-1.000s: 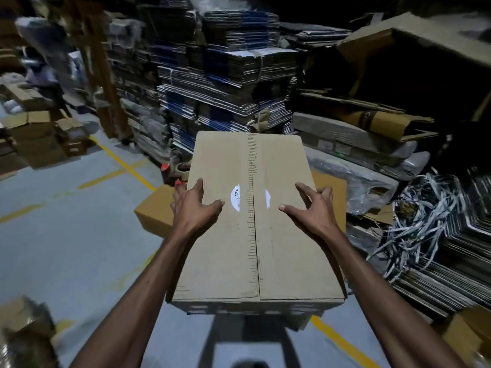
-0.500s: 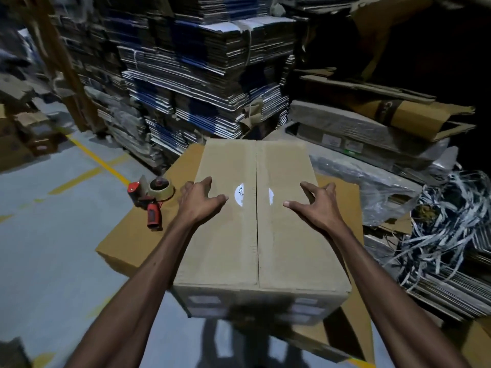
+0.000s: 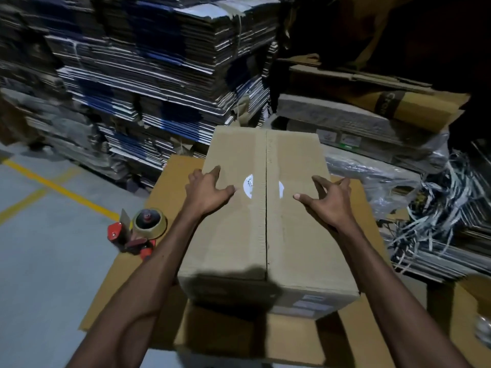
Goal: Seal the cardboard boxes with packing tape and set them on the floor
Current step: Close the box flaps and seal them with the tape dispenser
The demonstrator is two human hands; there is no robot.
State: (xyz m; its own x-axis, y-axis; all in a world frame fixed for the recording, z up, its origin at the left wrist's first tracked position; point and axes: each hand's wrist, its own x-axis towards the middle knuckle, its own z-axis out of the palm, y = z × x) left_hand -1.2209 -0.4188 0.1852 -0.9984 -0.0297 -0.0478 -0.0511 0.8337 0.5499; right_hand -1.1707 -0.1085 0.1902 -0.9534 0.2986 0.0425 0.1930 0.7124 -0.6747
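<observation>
Box: the cardboard box point(image 3: 265, 221) sits on a flat cardboard sheet point(image 3: 164, 187), flaps closed, centre seam bare.
Left hand point(image 3: 207, 193): fingers spread, resting on the left flap — gripping nothing.
Right hand point(image 3: 328, 201): fingers arched, tips on the right flap.
Tape dispenser point(image 3: 138, 231): at the sheet's left edge — apart from the box.

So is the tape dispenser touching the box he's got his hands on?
Apart. The head view shows the tape dispenser lying on the flat cardboard left of the box, with bare cardboard and the left forearm between them.
</observation>
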